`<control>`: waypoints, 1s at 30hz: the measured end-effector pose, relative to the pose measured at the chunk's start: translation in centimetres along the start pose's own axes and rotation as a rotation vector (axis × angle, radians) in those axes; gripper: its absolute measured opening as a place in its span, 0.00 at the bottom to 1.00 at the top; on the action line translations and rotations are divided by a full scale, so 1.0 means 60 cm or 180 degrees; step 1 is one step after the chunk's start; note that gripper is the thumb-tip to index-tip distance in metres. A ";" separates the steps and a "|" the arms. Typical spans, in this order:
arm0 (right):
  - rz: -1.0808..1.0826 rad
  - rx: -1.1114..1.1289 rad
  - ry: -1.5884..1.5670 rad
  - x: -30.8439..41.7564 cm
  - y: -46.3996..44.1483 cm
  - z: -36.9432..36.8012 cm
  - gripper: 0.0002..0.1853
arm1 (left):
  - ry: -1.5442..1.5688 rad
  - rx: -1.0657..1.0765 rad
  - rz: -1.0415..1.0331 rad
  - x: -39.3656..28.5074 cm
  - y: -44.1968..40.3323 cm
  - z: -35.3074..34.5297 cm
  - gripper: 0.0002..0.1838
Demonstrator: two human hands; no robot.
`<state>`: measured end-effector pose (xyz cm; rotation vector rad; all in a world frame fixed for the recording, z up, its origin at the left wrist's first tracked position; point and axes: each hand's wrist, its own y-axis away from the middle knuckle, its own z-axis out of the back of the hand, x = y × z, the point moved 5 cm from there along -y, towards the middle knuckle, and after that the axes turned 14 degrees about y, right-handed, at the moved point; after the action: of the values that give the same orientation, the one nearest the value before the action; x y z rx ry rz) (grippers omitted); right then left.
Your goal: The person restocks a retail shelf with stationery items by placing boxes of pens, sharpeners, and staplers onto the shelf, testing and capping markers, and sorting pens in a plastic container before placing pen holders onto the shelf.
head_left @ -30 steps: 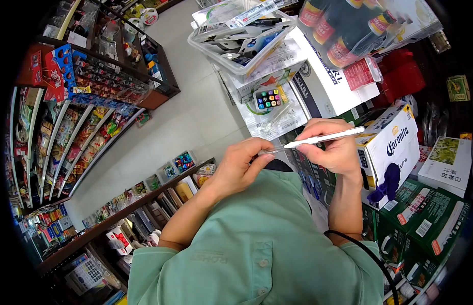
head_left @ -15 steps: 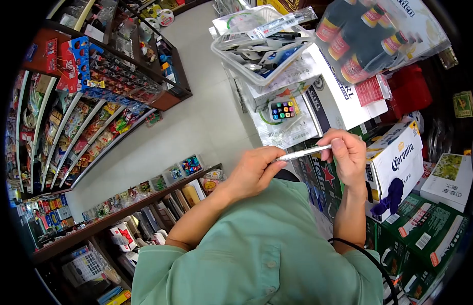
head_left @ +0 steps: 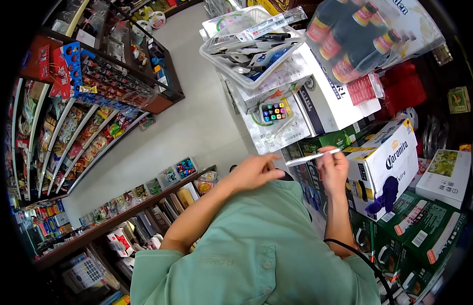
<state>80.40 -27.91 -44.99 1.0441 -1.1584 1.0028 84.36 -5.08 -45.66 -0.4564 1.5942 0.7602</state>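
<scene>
A slim white pen (head_left: 303,160) is pinched between the thumb and fingers of my right hand (head_left: 333,172), its longer end pointing left. My left hand (head_left: 252,173) hovers just left of the pen, in front of my green shirt, with thumb and index finger apart and nothing in it. Beyond both hands, a small clear box of colourful-capped markers (head_left: 274,112) stands on a white carton. Farther back, a clear plastic bin (head_left: 250,81) is heaped with packaged pens, and one long packaged pen (head_left: 272,24) lies across its top.
To the right are a Coronita carton (head_left: 399,152) with a purple cloth (head_left: 386,195) on it, green beer cartons (head_left: 414,223) and wrapped dark bottles (head_left: 343,46). On the left, snack shelves (head_left: 68,137) stand across the aisle floor (head_left: 196,101), and a low shelf (head_left: 124,211) holds small bins.
My left hand has let go of the pen and moved slightly left and down, its fingers opening. My right hand still holds the pen, slightly lower and farther left.
</scene>
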 end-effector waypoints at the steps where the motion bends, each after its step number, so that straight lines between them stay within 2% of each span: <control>1: -0.0069 -0.0383 -0.0118 -0.023 -0.007 0.025 0.09 | -0.0453 -0.0298 0.0096 0.044 -0.025 0.007 0.18; 2: -0.0033 -0.0546 0.0014 -0.034 -0.014 0.041 0.10 | -0.0909 -0.0584 0.0183 0.079 -0.050 0.012 0.23; 3: -0.0041 -0.0570 0.0017 -0.036 -0.015 0.044 0.10 | -0.0908 -0.0559 0.0182 0.102 -0.076 0.004 0.23; 5: -0.0031 -0.0700 0.0309 -0.033 -0.018 0.050 0.10 | -0.2427 -0.1130 -0.0147 0.121 -0.123 -0.005 0.26; 6: -0.0182 -0.0713 0.0358 -0.031 -0.015 0.049 0.11 | -0.2424 -0.1103 -0.0166 0.150 -0.145 -0.015 0.26; 8: -0.0071 -0.0712 0.0309 -0.024 -0.008 0.042 0.10 | -0.3366 -0.1340 -0.0313 0.177 -0.176 -0.030 0.30; 13: -0.0042 -0.0917 0.0375 -0.021 0.011 0.056 0.11 | -0.3376 -0.1336 -0.0441 0.194 -0.186 -0.036 0.33; 15: -0.0111 -0.1044 0.0216 -0.022 0.011 0.071 0.12 | -0.3200 -0.1420 -0.0414 0.195 -0.176 -0.033 0.26; 17: 0.0006 -0.1107 0.0195 -0.023 0.007 0.085 0.13 | -0.2994 -0.1307 -0.0407 0.203 -0.155 -0.029 0.29; 19: 0.0045 -0.1188 0.0148 -0.015 -0.002 0.093 0.13 | -0.2260 -0.1113 -0.0543 0.228 -0.130 -0.024 0.32; 20: 0.0026 -0.1109 0.0141 -0.018 -0.006 0.099 0.14 | -0.2273 -0.1098 -0.0530 0.237 -0.126 -0.020 0.32; 21: 0.0013 -0.1107 0.0125 -0.010 -0.015 0.089 0.14 | -0.1661 -0.1021 -0.0301 0.246 -0.123 -0.012 0.31; 23: 0.0284 -0.1185 -0.0471 0.022 -0.029 0.062 0.15 | -0.1048 -0.0963 -0.0066 0.250 -0.112 -0.004 0.29; 25: 0.0192 -0.0883 -0.0650 0.028 -0.031 0.045 0.16 | 0.1961 -0.0777 0.0658 0.215 -0.095 -0.006 0.20; 27: -0.0285 -0.0706 -0.0573 0.009 -0.035 0.027 0.16 | 0.1914 -0.0666 0.0463 0.167 -0.071 0.003 0.19; 28: -0.0208 -0.0741 -0.0268 -0.012 -0.041 0.026 0.16 | 0.1872 -0.0518 0.0282 0.148 -0.060 0.002 0.19; 30: -0.0175 -0.0648 -0.0403 0.005 -0.050 0.007 0.17 | 0.1857 -0.0580 0.0124 0.134 -0.042 0.003 0.18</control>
<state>83.23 -28.98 -44.96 0.9812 -1.2992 0.7667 84.80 -5.69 -54.05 -0.8371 2.0844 0.8531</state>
